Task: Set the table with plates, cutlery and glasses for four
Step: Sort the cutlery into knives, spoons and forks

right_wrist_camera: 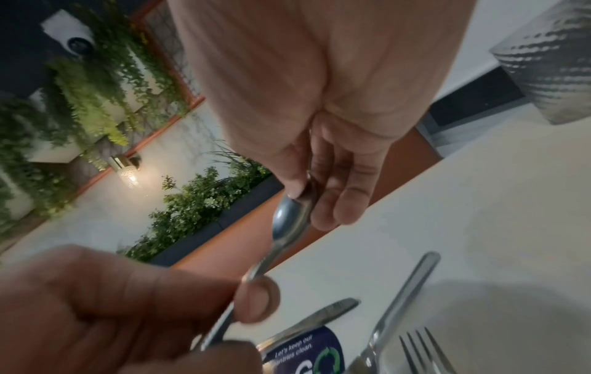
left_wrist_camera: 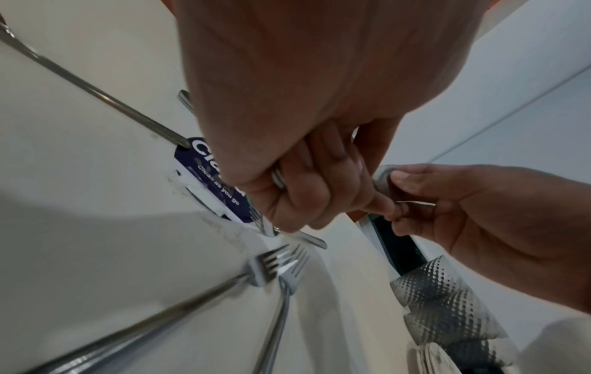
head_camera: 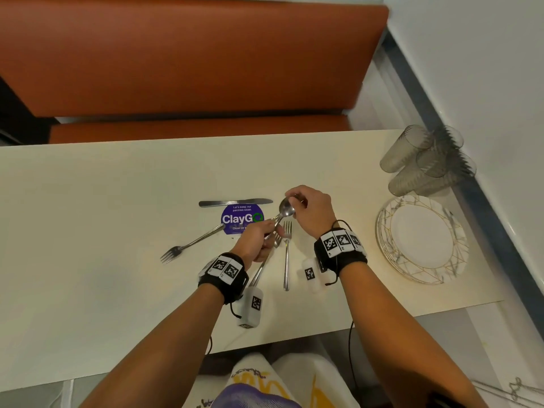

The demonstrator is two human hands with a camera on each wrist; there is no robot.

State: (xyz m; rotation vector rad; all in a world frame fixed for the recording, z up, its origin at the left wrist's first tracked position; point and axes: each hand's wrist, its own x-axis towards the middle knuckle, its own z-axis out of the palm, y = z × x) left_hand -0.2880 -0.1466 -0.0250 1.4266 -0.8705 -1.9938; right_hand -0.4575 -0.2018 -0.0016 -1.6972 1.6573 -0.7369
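Note:
My left hand grips a bundle of cutlery above the cream table; how many pieces cannot be told. One piece is a spoon, and my right hand pinches its bowl between thumb and fingers. In the right wrist view my left hand clamps the spoon's handle under the thumb. One fork lies just below the hands, another fork lies to the left, and a knife lies behind. Stacked plates and grey glasses stand at the right.
A purple ClayGo sticker is stuck to the table under the hands. An orange bench runs along the far side. A white wall closes the right side, close behind the glasses.

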